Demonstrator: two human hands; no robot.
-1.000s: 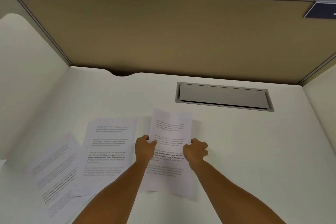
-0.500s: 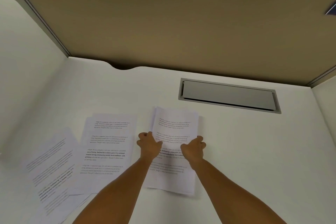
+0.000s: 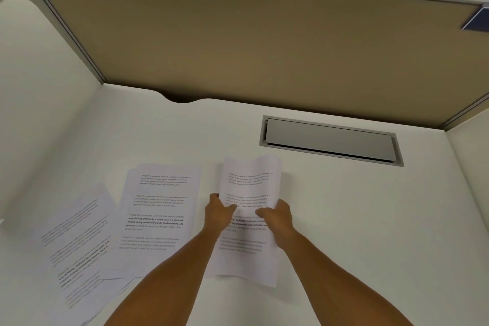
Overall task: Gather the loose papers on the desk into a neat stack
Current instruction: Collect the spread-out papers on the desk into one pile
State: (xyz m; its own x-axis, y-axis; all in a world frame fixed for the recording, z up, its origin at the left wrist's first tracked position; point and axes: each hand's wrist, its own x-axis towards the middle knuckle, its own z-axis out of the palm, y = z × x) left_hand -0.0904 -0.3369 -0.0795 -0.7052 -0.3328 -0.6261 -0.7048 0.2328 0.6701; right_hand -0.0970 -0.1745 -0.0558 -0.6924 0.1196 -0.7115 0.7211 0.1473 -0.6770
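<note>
I hold a small bundle of printed sheets (image 3: 248,182) over the white desk (image 3: 357,219), near its middle. My left hand (image 3: 218,213) grips the bundle's left edge and my right hand (image 3: 277,216) grips its right edge; the sheets bow upward between them. To the left, loose printed pages (image 3: 156,209) lie flat on the desk, partly overlapping. Further left, more skewed pages (image 3: 76,241) fan out toward the near left corner. My forearms hide the lower parts of some sheets.
A grey cable-tray lid (image 3: 330,140) is set into the desk at the back right. A tan partition wall (image 3: 264,42) closes the back, with white side panels left and right. A notch (image 3: 182,98) cuts the desk's back edge.
Both hands have squeezed the held sheets closer together, so the paper now curls up between them. The view has shifted slightly; the pages on the left have not moved.
</note>
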